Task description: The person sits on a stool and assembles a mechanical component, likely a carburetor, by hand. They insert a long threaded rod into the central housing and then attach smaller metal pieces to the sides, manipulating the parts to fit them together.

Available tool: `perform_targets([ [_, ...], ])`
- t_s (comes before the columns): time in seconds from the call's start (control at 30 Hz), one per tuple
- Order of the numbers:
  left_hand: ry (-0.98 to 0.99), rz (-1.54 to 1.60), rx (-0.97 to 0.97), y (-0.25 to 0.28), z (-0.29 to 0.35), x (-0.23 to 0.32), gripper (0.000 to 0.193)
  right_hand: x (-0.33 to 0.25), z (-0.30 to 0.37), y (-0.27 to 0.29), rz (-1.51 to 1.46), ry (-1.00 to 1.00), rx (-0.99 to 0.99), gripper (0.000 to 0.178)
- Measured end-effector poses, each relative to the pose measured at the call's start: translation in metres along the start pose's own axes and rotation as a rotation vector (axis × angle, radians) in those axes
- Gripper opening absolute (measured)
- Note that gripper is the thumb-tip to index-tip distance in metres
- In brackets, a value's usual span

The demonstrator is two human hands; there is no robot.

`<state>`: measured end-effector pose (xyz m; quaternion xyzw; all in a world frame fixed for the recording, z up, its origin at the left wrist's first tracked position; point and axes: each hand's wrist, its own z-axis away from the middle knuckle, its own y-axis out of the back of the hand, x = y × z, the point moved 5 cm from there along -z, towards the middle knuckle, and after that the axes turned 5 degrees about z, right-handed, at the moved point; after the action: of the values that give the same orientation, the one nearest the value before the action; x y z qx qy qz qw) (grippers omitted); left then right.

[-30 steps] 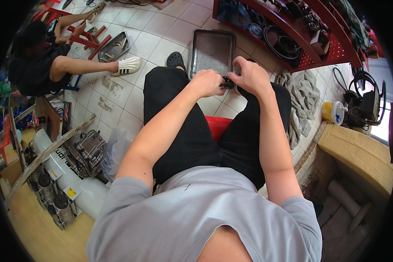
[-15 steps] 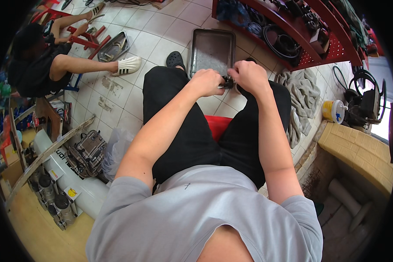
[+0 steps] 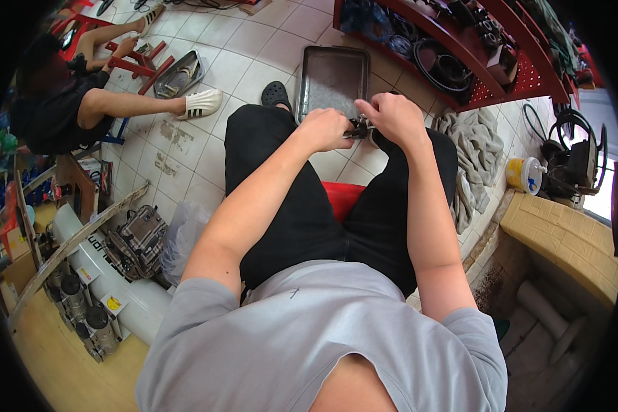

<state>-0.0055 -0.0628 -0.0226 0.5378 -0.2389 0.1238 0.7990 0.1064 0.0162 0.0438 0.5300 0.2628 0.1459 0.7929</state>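
Between my knees, above the floor, my left hand (image 3: 326, 129) is closed around a small dark metal part (image 3: 356, 128) with shiny bits. Most of that part is hidden by my fingers. My right hand (image 3: 397, 118) is at the part's right side, its fingers curled and its thumb stretched out to the left. A thin shiny end shows between the part and my right fingers; what those fingers hold is hidden. Just beyond both hands lies a grey metal tray (image 3: 333, 79) on the tiles.
A red shelf rack (image 3: 487, 69) with cables and parts stands ahead right, a grey cloth (image 3: 470, 158) on the floor below it. To the left, a seated person (image 3: 55, 103) is by a red stool (image 3: 141, 65) and a smaller tray (image 3: 178, 74). A white air compressor tank (image 3: 117, 268) lies near left.
My right thumb has lifted off the dark metal part and now points left, and the right hand has turned slightly. My left hand stays put. The seated person's head and hand have shifted.
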Motion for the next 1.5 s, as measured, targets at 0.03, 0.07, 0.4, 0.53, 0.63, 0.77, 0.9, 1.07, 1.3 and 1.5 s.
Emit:
perform_targets([
  [0.03, 0.003, -0.002, -0.012, 0.001, -0.001, 0.002, 0.037, 0.002, 0.0, -0.003, -0.023, 0.094, 0.092, 0.032],
  [0.07, 0.005, -0.004, -0.024, 0.003, -0.002, 0.003, 0.038, 0.009, 0.001, -0.012, -0.045, 0.189, 0.184, 0.035],
  [0.4, -0.005, 0.01, -0.014, 0.0, -0.001, 0.002, 0.037, 0.001, 0.006, -0.005, 0.002, 0.147, 0.255, 0.03],
  [0.53, 0.013, 0.012, -0.029, 0.002, -0.001, 0.002, 0.038, 0.007, 0.003, -0.014, 0.021, 0.098, 0.089, 0.029],
  [0.63, 0.004, 0.016, -0.007, 0.0, -0.001, -0.001, 0.037, -0.001, 0.002, -0.007, 0.064, -0.012, 0.021, 0.028],
  [0.77, 0.006, 0.007, -0.004, 0.004, -0.001, 0.004, 0.036, -0.001, 0.006, -0.006, -0.023, 0.144, 0.129, 0.033],
  [0.9, -0.073, -0.013, -0.001, 0.005, 0.001, 0.008, 0.035, 0.0, 0.001, -0.007, 0.064, 0.033, 0.118, 0.04],
  [1.07, -0.022, 0.075, 0.046, 0.007, 0.0, 0.004, 0.035, 0.005, 0.004, 0.01, -0.06, -0.138, 0.181, 0.053],
  [1.3, -0.112, 0.654, 0.521, 0.033, -0.002, -0.011, 0.036, 0.043, -0.011, -0.006, -0.664, -0.204, 0.268, 0.056],
  [1.5, -0.191, 0.837, 0.577, 0.042, 0.004, -0.011, 0.026, 0.018, -0.022, -0.035, -1.333, 0.147, -0.129, 0.09],
])
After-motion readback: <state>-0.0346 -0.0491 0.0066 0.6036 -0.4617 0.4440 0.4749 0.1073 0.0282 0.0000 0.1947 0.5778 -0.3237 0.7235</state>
